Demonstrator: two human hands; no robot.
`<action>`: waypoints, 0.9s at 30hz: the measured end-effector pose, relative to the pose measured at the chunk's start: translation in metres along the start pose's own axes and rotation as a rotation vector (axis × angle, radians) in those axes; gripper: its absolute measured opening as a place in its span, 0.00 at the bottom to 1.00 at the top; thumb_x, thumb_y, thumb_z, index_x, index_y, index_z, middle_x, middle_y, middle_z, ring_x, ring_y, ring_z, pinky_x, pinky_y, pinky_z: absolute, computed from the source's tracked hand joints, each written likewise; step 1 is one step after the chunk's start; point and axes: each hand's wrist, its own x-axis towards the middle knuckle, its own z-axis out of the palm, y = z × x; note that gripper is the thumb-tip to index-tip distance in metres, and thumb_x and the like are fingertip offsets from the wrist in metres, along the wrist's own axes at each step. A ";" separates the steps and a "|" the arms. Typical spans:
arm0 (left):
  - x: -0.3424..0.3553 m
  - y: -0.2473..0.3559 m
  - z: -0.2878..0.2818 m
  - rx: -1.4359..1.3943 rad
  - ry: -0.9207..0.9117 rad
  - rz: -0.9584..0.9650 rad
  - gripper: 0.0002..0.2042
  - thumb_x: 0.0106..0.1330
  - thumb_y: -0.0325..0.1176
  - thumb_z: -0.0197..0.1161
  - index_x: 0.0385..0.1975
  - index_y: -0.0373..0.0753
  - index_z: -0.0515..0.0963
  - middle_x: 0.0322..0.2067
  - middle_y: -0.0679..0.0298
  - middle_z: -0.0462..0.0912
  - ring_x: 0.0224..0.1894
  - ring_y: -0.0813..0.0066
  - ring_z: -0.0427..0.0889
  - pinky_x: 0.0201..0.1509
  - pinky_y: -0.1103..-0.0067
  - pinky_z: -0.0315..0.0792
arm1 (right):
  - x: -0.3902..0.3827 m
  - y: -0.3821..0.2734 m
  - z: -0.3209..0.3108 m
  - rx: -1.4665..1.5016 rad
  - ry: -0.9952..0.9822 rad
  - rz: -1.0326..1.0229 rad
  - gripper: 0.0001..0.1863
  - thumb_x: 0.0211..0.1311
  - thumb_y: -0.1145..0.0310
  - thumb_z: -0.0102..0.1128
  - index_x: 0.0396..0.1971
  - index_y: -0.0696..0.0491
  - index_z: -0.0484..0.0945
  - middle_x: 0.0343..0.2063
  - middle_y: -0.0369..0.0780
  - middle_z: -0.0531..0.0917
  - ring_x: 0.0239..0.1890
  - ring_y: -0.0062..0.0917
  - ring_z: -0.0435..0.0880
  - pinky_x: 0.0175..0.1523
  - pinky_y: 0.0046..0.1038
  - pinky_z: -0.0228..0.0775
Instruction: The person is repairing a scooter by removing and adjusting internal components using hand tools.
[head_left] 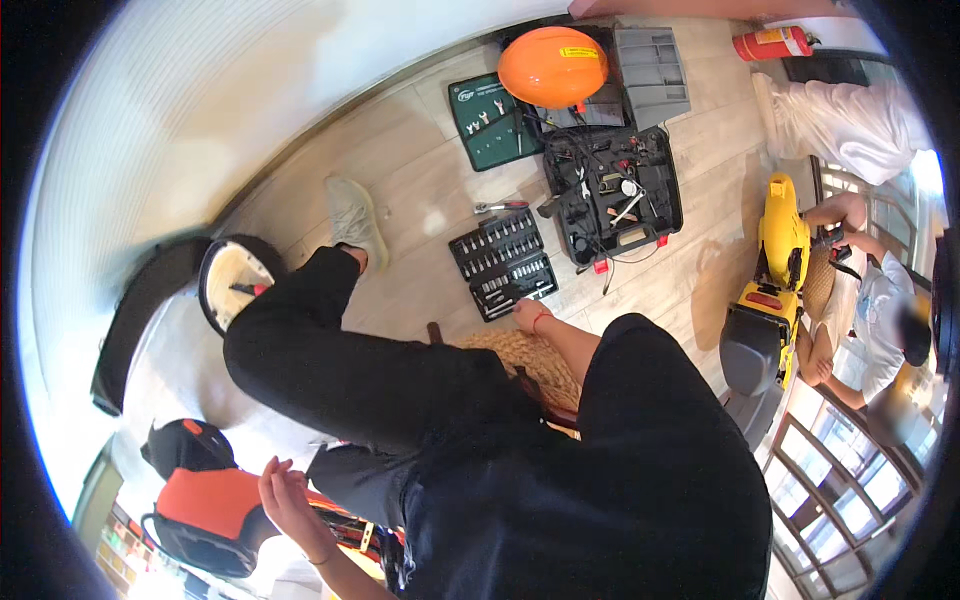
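My right hand [530, 316], with a red band at the wrist, is at the near edge of an open black socket set case [503, 262]. Its fingers look curled over the edge, and what they grip, if anything, is hidden. Rows of silver sockets fill the case. A ratchet wrench [501, 207] lies on the floor just beyond it. Off to the lower left, my left hand [289, 497] is raised with its fingers loosely apart and nothing seen in them. It is beside an orange and black machine [205, 500], partly cut off by my leg and the glare.
Beyond the sockets lie an open black toolbox [615, 190] with cables and tools, a green tool pouch [490, 120] and an orange helmet [553, 67]. A fire extinguisher [773, 43] is at far right. People sit near a yellow machine [782, 235]. A woven seat [525, 360] is beneath me.
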 end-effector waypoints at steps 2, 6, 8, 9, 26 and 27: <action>0.017 -0.006 0.002 0.011 -0.021 -0.062 0.15 0.76 0.35 0.54 0.56 0.34 0.74 0.44 0.62 0.81 0.39 0.81 0.77 0.43 0.84 0.72 | 0.017 -0.008 -0.012 0.149 -0.027 0.154 0.16 0.59 0.60 0.56 0.38 0.55 0.85 0.39 0.51 0.86 0.46 0.44 0.85 0.54 0.40 0.76; 0.051 -0.018 0.014 0.069 -0.110 -0.113 0.13 0.76 0.32 0.52 0.54 0.33 0.74 0.41 0.60 0.81 0.37 0.77 0.79 0.45 0.81 0.75 | 0.063 -0.039 -0.068 0.114 0.387 -0.007 0.16 0.58 0.64 0.57 0.43 0.57 0.82 0.43 0.52 0.84 0.47 0.46 0.83 0.57 0.41 0.74; 0.066 -0.023 0.020 0.028 -0.120 -0.201 0.13 0.75 0.32 0.53 0.53 0.33 0.75 0.42 0.60 0.81 0.38 0.77 0.79 0.46 0.80 0.74 | 0.099 -0.056 -0.113 0.220 0.610 -0.018 0.19 0.58 0.66 0.58 0.48 0.57 0.79 0.48 0.52 0.82 0.52 0.46 0.81 0.60 0.40 0.72; 0.076 -0.025 0.023 0.036 -0.110 -0.265 0.13 0.75 0.32 0.54 0.52 0.33 0.75 0.43 0.60 0.81 0.40 0.76 0.80 0.47 0.79 0.75 | 0.121 -0.062 -0.141 0.257 0.671 -0.001 0.22 0.57 0.65 0.59 0.51 0.58 0.78 0.50 0.53 0.81 0.55 0.46 0.79 0.62 0.39 0.70; 0.128 -0.063 0.053 0.223 -0.057 -0.492 0.25 0.73 0.39 0.57 0.65 0.32 0.67 0.58 0.57 0.77 0.59 0.62 0.76 0.62 0.70 0.72 | 0.201 -0.138 -0.183 -0.006 0.682 0.216 0.42 0.54 0.59 0.58 0.68 0.62 0.61 0.73 0.46 0.55 0.71 0.47 0.59 0.64 0.43 0.66; 0.131 -0.063 0.053 0.229 -0.067 -0.490 0.25 0.73 0.39 0.57 0.65 0.32 0.67 0.58 0.57 0.77 0.59 0.62 0.76 0.62 0.70 0.72 | 0.201 -0.139 -0.187 -0.022 0.658 0.227 0.40 0.54 0.59 0.59 0.66 0.62 0.64 0.71 0.47 0.58 0.69 0.47 0.62 0.63 0.43 0.68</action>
